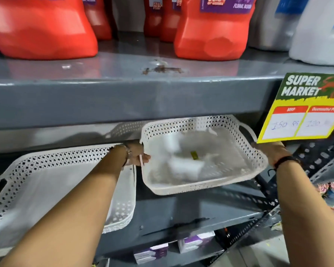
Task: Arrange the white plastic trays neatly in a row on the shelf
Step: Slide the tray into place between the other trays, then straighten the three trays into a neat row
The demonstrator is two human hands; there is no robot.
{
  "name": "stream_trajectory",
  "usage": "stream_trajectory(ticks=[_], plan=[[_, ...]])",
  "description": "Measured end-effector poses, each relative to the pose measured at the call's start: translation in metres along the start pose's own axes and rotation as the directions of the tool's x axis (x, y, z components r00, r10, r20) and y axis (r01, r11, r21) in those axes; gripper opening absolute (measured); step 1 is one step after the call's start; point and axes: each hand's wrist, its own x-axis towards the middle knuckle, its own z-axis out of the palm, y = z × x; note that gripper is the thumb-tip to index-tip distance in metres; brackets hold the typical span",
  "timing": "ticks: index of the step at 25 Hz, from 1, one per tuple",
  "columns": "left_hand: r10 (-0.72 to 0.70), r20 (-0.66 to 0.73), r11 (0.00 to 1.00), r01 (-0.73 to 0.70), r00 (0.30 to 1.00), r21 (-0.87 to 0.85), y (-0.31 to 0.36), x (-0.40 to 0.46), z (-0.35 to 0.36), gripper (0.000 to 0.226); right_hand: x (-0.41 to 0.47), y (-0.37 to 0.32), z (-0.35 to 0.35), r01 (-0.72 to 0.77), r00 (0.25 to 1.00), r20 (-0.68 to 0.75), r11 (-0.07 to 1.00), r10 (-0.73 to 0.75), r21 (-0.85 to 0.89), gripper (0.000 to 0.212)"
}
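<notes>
Both hands, left [136, 155] and right [272, 151], are closing their grip on the tray [201, 160] ends, lifting it; next it needs setting level on the shelf [201, 207] beside the stack [69, 189].

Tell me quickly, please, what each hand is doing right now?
Left hand: closed on the left edge of the white tray.
Right hand: holding the tray's right edge, partly hidden behind the price sign.

One head-worn view looks forward and down, close to the grey shelf [123, 97] front.
</notes>
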Motion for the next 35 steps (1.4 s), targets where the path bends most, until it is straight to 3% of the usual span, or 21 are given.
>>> stream_trajectory(ticks=[2, 4, 8, 10, 14, 16, 18, 19, 21, 22, 24, 25, 27, 30, 32, 35], plan=[[-0.06, 0.009, 0.997, 0.06, 0.998, 0.039, -0.005, -0.008, 0.002, 0.023, -0.003, 0.006, 0.004, 0.018, 0.987, -0.147, 0.968, -0.056, -0.252, 0.044], [-0.107, 0.007, 0.989, 0.106, 0.994, 0.103, -0.009, -0.011, 0.001, 0.022, -0.003, 0.017, 0.01, -0.049, 0.991, -0.136, 0.921, -0.004, -0.386, 0.052], [-0.157, -0.007, 0.933, 0.151, 0.988, 0.325, -0.01, -0.006, -0.003, 0.015, -0.001, 0.044, 0.025, -0.089, 0.991, -0.121, 0.93, 0.049, -0.356, 0.034], [-0.124, -0.037, 0.89, 0.128, 0.992, 0.438, -0.01, -0.002, -0.002, 0.032, -0.003, 0.053, 0.03, -0.092, 0.991, -0.119, 0.946, 0.058, -0.311, 0.023], [-0.108, -0.116, 0.779, 0.156, 0.987, 0.607, -0.008, -0.01, 0.004, 0.021, -0.005, 0.06, 0.034, -0.104, 0.989, -0.136, 0.949, 0.066, -0.298, 0.026], [-0.064, -0.158, 0.74, 0.153, 0.985, 0.655, -0.007, -0.015, 0.004, 0.035, -0.009, 0.055, 0.038, -0.088, 0.98, -0.196, 0.929, 0.017, -0.36, 0.03], [0.012, -0.166, 0.796, 0.091, 0.986, 0.599, -0.009, -0.014, -0.001, 0.04, -0.022, 0.036, 0.054, 0.014, 0.951, -0.278, 0.915, -0.137, -0.403, 0.035], [0.051, -0.177, 0.846, 0.051, 0.983, 0.531, -0.011, -0.014, -0.008, 0.039, -0.032, 0.02, 0.071, 0.122, 0.937, -0.258, 0.912, -0.236, -0.391, 0.038], [0.176, -0.278, 0.892, -0.034, 0.944, 0.451, -0.02, -0.02, -0.031, 0.035, -0.058, -0.016, 0.116, 0.335, 0.926, -0.084, 0.903, -0.369, -0.27, 0.042], [0.282, -0.367, 0.844, -0.047, 0.886, 0.534, -0.028, -0.025, -0.047, 0.032, -0.073, -0.031, 0.139, 0.392, 0.919, 0.027, 0.901, -0.394, -0.189, 0.044], [0.471, -0.563, 0.754, 0.021, 0.679, 0.657, -0.054, -0.039, -0.086, 0.034, -0.102, -0.05, 0.183, 0.417, 0.888, 0.254, 0.905, -0.384, -0.09, 0.054], [0.497, -0.634, 0.741, 0.09, 0.593, 0.665, -0.073, -0.048, -0.11, 0.039, -0.114, -0.057, 0.204, 0.404, 0.867, 0.352, 0.911, -0.352, -0.084, 0.061], [0.476, -0.712, 0.727, 0.224, 0.516, 0.649, -0.108, -0.061, -0.146, 0.054, -0.129, -0.057, 0.228, 0.378, 0.845, 0.454, 0.916, -0.282, -0.134, 0.073], [0.335, -0.797, 0.765, 0.349, 0.503, 0.542, -0.157, -0.078, -0.197, 0.07, -0.148, -0.061, 0.257, 0.379, 0.855, 0.439, 0.911, -0.277, -0.163, 0.069], [0.211, -0.798, 0.756, 0.423, 0.565, 0.499, -0.182, -0.084, -0.217, 0.074, -0.154, -0.063, 0.265, 0.36, 0.887, 0.367, 0.918, -0.281, -0.166, 0.063], [0.166, -0.76, 0.786, 0.381, 0.628, 0.486, -0.199, -0.086, -0.23, 0.068, -0.161, -0.067, 0.273, 0.397, 0.898, 0.304, 0.882, -0.317, -0.254, 0.058]])
